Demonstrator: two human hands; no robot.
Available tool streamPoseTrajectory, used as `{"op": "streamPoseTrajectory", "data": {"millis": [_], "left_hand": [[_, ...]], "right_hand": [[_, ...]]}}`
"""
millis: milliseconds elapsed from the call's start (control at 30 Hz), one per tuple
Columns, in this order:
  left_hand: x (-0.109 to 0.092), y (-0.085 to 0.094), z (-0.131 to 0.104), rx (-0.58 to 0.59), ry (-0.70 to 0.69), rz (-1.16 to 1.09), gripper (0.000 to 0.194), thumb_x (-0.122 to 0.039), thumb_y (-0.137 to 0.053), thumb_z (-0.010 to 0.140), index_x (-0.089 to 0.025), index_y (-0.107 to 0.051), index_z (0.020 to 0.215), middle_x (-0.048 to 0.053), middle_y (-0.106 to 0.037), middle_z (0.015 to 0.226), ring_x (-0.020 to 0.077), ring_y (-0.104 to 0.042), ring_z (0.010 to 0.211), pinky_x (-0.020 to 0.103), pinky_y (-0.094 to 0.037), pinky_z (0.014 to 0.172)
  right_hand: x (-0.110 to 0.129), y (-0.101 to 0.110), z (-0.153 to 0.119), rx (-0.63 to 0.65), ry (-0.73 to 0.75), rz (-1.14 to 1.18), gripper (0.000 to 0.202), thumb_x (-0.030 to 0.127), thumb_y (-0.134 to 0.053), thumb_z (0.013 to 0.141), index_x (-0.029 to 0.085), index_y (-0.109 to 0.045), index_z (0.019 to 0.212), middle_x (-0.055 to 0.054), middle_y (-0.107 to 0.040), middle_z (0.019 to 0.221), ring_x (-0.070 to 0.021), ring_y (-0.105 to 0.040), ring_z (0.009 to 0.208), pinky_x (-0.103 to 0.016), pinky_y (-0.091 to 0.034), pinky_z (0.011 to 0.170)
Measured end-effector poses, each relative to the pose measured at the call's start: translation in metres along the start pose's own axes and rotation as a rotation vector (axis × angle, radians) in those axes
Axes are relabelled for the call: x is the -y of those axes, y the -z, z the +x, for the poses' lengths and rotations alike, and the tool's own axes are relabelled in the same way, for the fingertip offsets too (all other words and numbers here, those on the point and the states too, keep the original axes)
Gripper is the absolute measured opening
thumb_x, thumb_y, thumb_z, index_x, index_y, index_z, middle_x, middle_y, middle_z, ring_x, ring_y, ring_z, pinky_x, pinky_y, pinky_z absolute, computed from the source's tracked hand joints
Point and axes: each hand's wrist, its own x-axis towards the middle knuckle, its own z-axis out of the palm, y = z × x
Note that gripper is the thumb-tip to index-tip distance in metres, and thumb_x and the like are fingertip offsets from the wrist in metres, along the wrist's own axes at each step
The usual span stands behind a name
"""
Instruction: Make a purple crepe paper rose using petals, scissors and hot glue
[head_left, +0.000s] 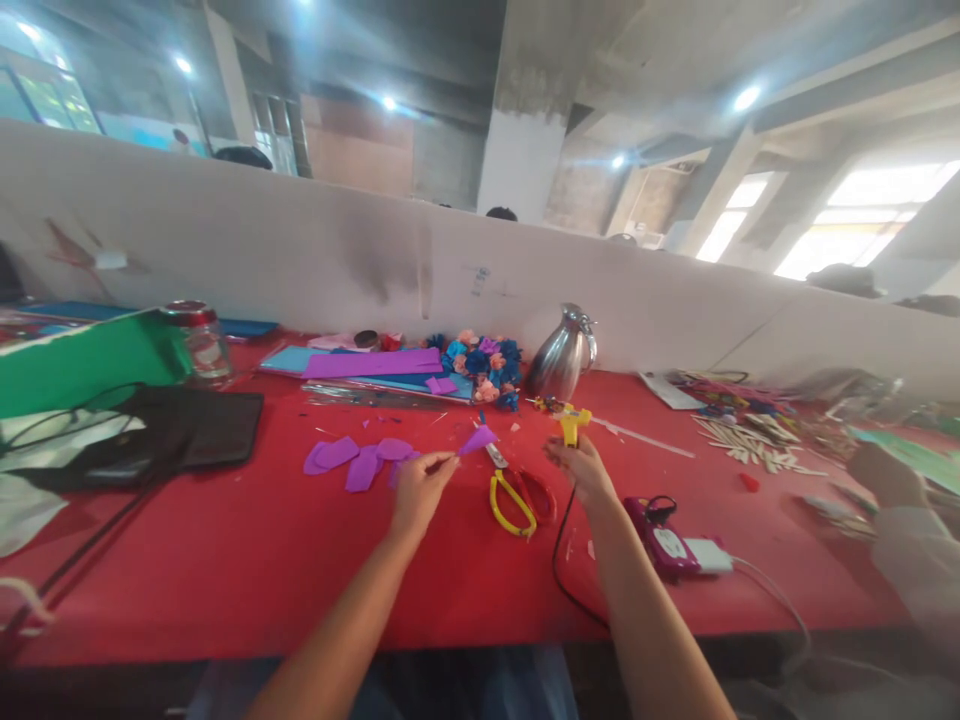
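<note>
In the head view, scissors [498, 464] lie between the hands; crepe-like flowers [484, 364] cluster beside a shiny metal jug [556, 362]. A red-lidded jar [208, 352] is transparent, contents unclear. The left hand [420, 488] pinches a pointed purple petal [477, 438]; the right hand [586, 470] grips a yellow glue gun [573, 427].

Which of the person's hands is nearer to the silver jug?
Right. The right hand, gripping a yellow glue gun, is in front of the silver jug; the left hand, pinching a purple piece, is farther away, to the front left.
</note>
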Motion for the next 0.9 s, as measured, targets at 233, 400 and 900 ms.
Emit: {"op": "streamPoseTrajectory", "data": {"millis": [233, 400, 900], "left_hand": [[0.012, 0.006, 0.011, -0.127, -0.137, 0.204, 0.02, -0.028, -0.057, 0.075, -0.019, -0.074, 0.081, 0.005, -0.075, 0.079, 0.0185, -0.066, 0.069, 0.03, -0.049, 0.068], [0.015, 0.005, 0.008, -0.212, -0.33, 0.36, 0.019, -0.022, -0.055, 0.078, -0.019, -0.073, 0.081, 0.006, -0.074, 0.078, 0.0179, -0.065, 0.07, 0.029, -0.049, 0.068], [0.018, 0.004, 0.004, -0.228, -0.454, 0.459, 0.018, -0.021, -0.055, 0.082, -0.019, -0.072, 0.081, 0.005, -0.072, 0.076, 0.0172, -0.064, 0.072, 0.027, -0.049, 0.069]], "right_hand": [[0.035, -0.031, -0.067, 0.264, 0.022, 0.355, 0.033, 0.031, -0.074, 0.067, 0.021, -0.054, 0.091, 0.001, -0.064, 0.07, -0.012, -0.059, 0.06, -0.018, -0.039, 0.045], [0.033, -0.043, -0.093, 0.217, 0.024, 0.203, 0.03, 0.046, -0.065, 0.076, 0.02, -0.051, 0.081, 0.006, -0.052, 0.057, -0.0059, -0.037, 0.042, -0.019, -0.029, 0.039], [0.002, -0.054, -0.109, 0.293, 0.162, -0.01, 0.025, 0.037, -0.059, 0.077, 0.021, -0.055, 0.097, 0.001, -0.056, 0.072, -0.013, -0.046, 0.056, -0.024, -0.037, 0.05]]}}
